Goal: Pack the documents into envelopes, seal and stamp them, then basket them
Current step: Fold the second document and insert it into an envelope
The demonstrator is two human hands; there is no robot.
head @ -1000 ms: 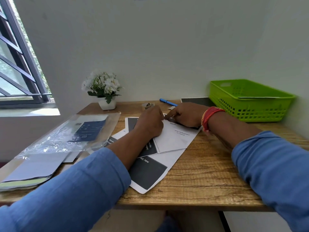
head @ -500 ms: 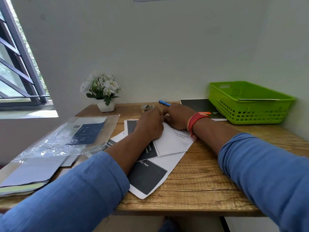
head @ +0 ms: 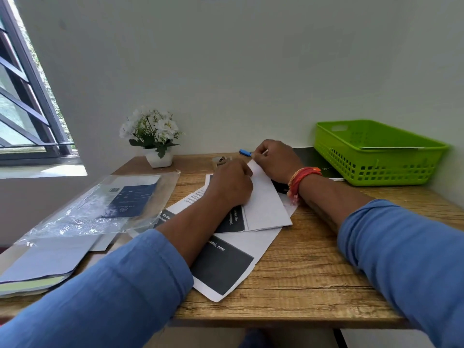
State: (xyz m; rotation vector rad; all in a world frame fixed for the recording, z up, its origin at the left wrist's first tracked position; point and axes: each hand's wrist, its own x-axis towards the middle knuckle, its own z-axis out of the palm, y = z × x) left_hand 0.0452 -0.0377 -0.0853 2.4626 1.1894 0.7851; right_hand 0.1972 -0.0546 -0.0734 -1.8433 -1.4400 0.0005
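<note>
Head view, looking down over a wooden table (head: pixel 313 267) whose near left corner is lost behind a blue sleeve (head: pixel 108 305). A clear plastic sleeve (head: pixel 100 209) covers the left side, with a dark blue printed sheet inside it; its text is too small to read. Pale envelopes (head: pixel 42 264) lie stacked under it, their near edges cut off by the arm. The green basket (head: pixel 376 169) stands at the far right against the wall, a thin pale edge just showing above its rim; what it belongs to cannot be told.

Printed documents (head: pixel 226 267) with black panels are fanned across the middle, partly under the left forearm. On top of them lies a white envelope (head: pixel 266 207), its far end raised between both hands. The left hand (head: pixel 232 184) is curled down on the envelope's left edge, fingers hidden from here. The right hand (head: pixel 276 159) pinches the far tip of the envelope. A black notebook (head: pixel 316 162) lies behind the right wrist, mostly covered. A flower pot (head: pixel 158 158) sits at the back. A blue pen (head: pixel 245 152) and a small unclear object (head: pixel 222 160) peek out beyond the knuckles.
</note>
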